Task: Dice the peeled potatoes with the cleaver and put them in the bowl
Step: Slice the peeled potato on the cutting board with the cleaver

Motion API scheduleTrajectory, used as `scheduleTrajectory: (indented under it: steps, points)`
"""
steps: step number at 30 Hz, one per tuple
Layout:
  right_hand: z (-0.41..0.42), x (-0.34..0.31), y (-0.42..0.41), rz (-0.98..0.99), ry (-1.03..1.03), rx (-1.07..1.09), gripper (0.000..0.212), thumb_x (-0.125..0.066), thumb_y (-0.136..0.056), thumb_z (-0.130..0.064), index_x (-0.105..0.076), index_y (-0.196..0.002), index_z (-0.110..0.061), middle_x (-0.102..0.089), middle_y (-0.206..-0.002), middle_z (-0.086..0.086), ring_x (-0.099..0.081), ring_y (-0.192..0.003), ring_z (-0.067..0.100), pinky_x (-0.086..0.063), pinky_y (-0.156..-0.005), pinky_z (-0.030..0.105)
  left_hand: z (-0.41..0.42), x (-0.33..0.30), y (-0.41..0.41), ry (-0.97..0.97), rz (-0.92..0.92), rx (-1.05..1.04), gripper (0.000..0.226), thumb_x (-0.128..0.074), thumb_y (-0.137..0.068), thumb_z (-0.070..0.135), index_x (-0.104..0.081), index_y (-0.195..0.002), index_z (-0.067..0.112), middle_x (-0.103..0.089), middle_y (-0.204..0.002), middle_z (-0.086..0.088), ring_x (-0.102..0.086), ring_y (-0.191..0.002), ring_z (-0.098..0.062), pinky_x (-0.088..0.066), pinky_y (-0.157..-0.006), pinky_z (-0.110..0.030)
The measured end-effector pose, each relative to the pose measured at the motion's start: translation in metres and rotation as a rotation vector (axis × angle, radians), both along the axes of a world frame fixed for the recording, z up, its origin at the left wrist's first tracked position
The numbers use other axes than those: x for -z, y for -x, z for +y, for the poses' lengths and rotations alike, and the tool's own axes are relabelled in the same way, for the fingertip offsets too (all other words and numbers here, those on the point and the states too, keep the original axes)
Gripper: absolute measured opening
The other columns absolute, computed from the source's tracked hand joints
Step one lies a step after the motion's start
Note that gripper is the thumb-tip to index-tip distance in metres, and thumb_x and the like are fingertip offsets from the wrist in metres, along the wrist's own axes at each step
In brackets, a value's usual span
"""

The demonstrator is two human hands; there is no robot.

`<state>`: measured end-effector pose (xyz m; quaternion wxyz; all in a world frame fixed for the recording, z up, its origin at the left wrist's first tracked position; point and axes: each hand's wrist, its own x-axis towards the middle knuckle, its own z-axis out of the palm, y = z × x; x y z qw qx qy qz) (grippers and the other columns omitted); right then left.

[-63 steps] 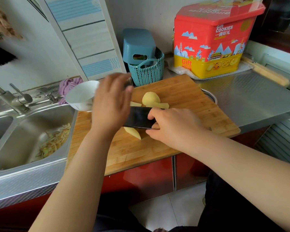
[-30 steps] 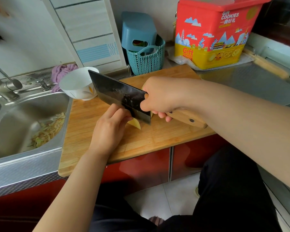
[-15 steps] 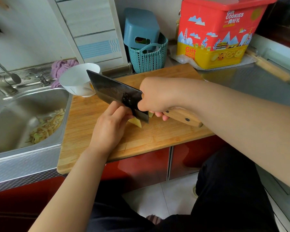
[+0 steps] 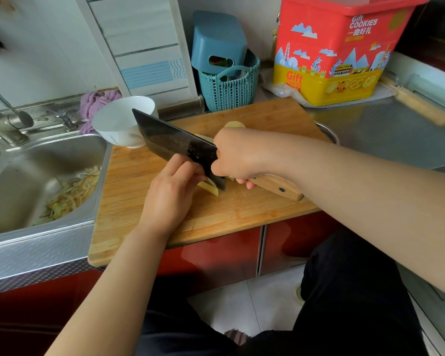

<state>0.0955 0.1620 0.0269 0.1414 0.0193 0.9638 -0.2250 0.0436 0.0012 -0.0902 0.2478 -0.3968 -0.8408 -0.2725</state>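
A dark cleaver (image 4: 175,142) with a wooden handle (image 4: 278,187) stands edge-down over a yellow potato piece (image 4: 210,187) on the wooden cutting board (image 4: 139,201). My right hand (image 4: 235,155) grips the handle near the blade. My left hand (image 4: 172,187) holds the potato piece against the left side of the blade, fingers curled over it. More peeled potato (image 4: 233,123) lies behind my right hand, mostly hidden. A white bowl (image 4: 118,122) sits at the board's far left corner.
A steel sink (image 4: 23,176) with vegetable peelings lies to the left, a tap behind it. A teal basket (image 4: 229,86) and a red cookie tin (image 4: 337,47) stand at the back. A rolling pin (image 4: 416,101) lies on the steel counter at right.
The cleaver went from lying flat under both hands to upright in my right hand. My left hand came down onto the potato piece, and the blade has cut down into it.
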Motion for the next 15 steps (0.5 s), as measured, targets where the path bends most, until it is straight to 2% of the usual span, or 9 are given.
scheduleTrajectory:
  steps: [3,9,15]
  points:
    - [-0.001,0.013,-0.001,-0.028,0.009,0.001,0.020,-0.046,-0.098,-0.016,-0.051,-0.082,-0.006,-0.056,-0.059,0.008,-0.051,-0.040,0.017,-0.043,-0.039,0.019,0.001,0.001,0.000,0.023,-0.003,-0.014,0.010,-0.069,-0.085,0.000,-0.063,-0.092,0.005,-0.055,-0.098,-0.004,-0.052,-0.076,-0.018,-0.033,-0.059,-0.024]
    - [0.007,0.019,0.004,-0.031,0.076,0.046,0.023,-0.047,-0.096,-0.015,-0.053,-0.076,-0.005,-0.056,-0.058,0.008,-0.052,-0.040,0.017,-0.043,-0.040,0.019,0.002,0.002,0.004,0.041,-0.007,0.007,0.006,-0.065,-0.089,0.005,-0.062,-0.094,0.005,-0.057,-0.102,-0.007,-0.056,-0.077,-0.023,-0.044,-0.055,-0.033]
    - [0.017,0.017,0.008,-0.060,0.197,0.058,0.017,-0.051,-0.094,-0.014,-0.059,-0.091,0.000,-0.059,-0.070,0.011,-0.054,-0.053,0.021,-0.050,-0.046,0.026,-0.001,0.003,0.004,0.057,0.016,0.001,0.005,-0.055,-0.090,0.011,-0.058,-0.093,0.008,-0.058,-0.103,-0.004,-0.054,-0.081,-0.018,-0.037,-0.059,-0.026]
